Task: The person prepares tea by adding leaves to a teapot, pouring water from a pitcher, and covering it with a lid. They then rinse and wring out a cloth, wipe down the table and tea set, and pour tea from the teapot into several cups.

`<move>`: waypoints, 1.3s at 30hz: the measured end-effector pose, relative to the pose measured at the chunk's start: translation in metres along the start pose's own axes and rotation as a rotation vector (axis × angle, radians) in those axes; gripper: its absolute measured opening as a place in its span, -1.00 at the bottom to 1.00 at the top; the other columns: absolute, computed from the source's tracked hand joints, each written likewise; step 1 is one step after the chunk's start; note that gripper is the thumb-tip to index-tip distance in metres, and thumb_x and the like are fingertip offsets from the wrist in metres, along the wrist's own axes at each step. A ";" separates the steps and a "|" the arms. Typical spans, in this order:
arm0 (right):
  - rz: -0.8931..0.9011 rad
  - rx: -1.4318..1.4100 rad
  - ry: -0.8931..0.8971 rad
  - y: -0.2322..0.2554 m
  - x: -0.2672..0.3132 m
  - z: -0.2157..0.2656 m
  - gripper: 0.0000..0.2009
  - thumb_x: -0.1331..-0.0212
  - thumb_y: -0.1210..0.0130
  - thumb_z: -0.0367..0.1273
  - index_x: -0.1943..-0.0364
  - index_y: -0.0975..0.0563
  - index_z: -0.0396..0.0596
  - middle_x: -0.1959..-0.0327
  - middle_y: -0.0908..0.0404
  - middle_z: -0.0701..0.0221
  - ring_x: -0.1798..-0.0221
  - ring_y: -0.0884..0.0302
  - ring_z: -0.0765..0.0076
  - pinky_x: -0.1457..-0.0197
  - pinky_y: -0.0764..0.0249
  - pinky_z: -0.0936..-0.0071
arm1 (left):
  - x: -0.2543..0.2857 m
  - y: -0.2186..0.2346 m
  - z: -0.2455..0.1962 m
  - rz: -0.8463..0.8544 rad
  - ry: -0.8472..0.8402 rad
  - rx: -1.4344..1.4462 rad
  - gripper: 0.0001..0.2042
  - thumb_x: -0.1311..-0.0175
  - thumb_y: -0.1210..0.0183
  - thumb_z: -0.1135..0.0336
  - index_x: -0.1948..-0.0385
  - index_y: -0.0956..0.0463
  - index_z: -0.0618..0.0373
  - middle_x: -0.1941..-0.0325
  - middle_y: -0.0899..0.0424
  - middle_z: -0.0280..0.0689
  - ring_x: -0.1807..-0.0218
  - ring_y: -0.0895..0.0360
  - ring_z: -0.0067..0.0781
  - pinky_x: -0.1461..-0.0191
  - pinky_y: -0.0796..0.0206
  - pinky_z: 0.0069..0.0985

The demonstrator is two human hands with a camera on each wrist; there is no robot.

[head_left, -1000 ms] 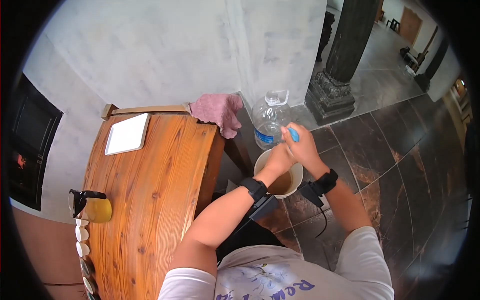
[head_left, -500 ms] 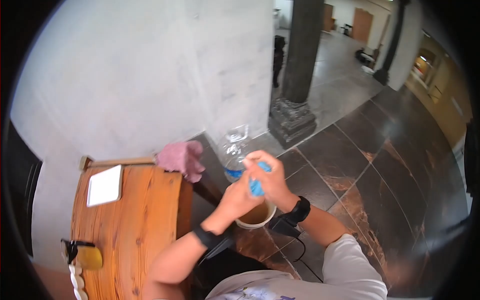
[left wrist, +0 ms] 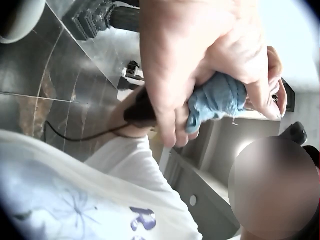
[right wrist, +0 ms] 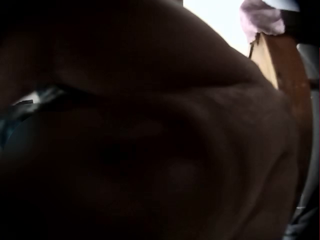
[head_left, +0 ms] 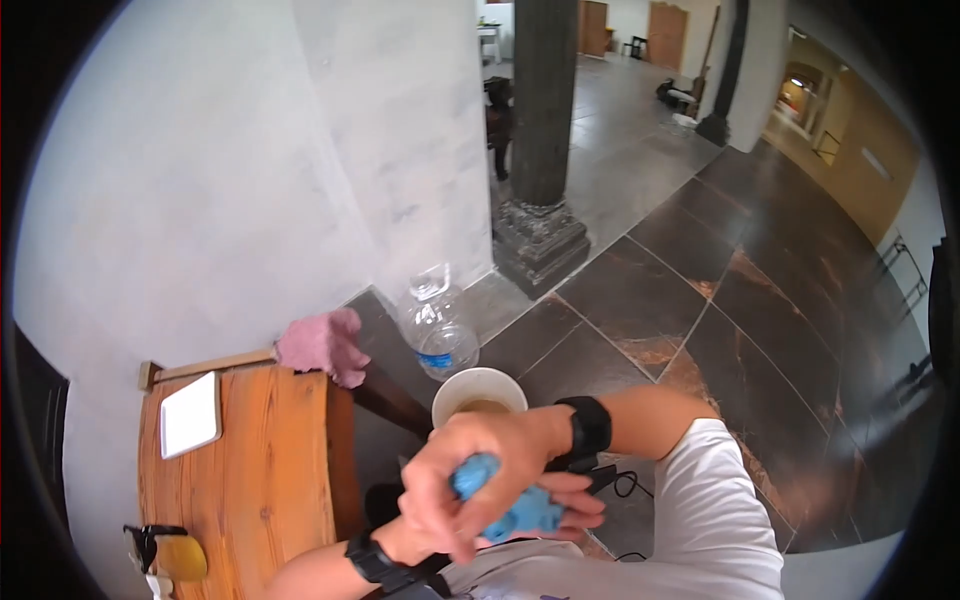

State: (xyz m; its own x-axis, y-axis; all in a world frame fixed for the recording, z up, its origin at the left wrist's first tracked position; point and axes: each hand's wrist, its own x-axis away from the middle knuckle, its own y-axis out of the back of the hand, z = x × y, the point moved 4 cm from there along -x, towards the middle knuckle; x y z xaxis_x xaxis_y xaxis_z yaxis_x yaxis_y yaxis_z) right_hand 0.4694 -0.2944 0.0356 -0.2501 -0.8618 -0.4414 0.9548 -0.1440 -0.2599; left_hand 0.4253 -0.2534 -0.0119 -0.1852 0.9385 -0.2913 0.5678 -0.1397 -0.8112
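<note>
A bunched blue cloth is between the two hands, close in front of the shirt. Over it, the right hand comes from the right with fingers curled round the cloth. The left hand is below, its fingertips showing past the cloth's right side. In the left wrist view its thumb and fingers lie on either side of the blue cloth. Most of the right wrist view is a dark, close stretch of hand. Just beyond the hands stands a white bucket with brownish liquid in it.
A large clear bottle stands on the floor behind the bucket. To the left, a wooden table bears a white tray, a pink cloth over its corner and a jug of yellow liquid. A dark column rises behind.
Both hands have come up from over the bucket toward the body with the blue cloth. More of the cloth shows now between them. The head view has shifted to the right.
</note>
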 end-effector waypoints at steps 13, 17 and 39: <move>-0.533 0.194 -0.121 0.070 0.017 -0.025 -0.78 -0.19 0.03 -0.28 0.34 -0.39 -0.19 0.66 -0.28 0.55 0.56 -0.28 0.66 0.49 -0.24 0.68 | 0.019 0.075 -0.030 -0.922 0.126 -0.652 -0.80 -0.11 -0.07 0.32 0.66 -0.28 0.06 0.82 -0.19 -0.52 0.83 -0.06 -0.75 0.79 0.25 -0.73; -0.648 0.312 -0.109 0.100 0.025 -0.045 -0.78 -0.24 0.12 -0.29 0.33 -0.40 -0.19 0.73 -0.19 0.60 0.66 -0.11 0.76 0.55 -0.20 0.70 | 0.017 0.109 -0.040 -1.041 0.128 -0.791 -0.89 -0.01 -0.04 0.34 0.59 -0.31 0.08 0.81 -0.21 -0.50 0.84 -0.06 -0.73 0.82 0.25 -0.71; -1.480 0.388 -0.049 0.202 0.095 -0.153 -0.85 -0.21 0.12 -0.38 0.38 -0.49 -0.08 0.75 -0.24 0.57 0.73 -0.15 0.71 0.71 -0.09 0.68 | 0.022 0.232 -0.030 -1.610 0.442 -1.580 -0.67 0.01 -0.05 0.17 0.38 -0.51 0.30 0.33 -0.56 0.06 0.19 -0.51 0.02 0.11 -0.34 -0.22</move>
State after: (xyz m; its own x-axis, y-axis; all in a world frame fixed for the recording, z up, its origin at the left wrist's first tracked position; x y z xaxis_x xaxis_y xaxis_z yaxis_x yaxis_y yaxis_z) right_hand 0.6137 -0.3305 -0.1900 -0.9879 0.1515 0.0335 -0.1551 -0.9694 -0.1904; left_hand 0.5770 -0.2551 -0.1912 -0.9723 0.0103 0.2335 0.1926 0.6013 0.7754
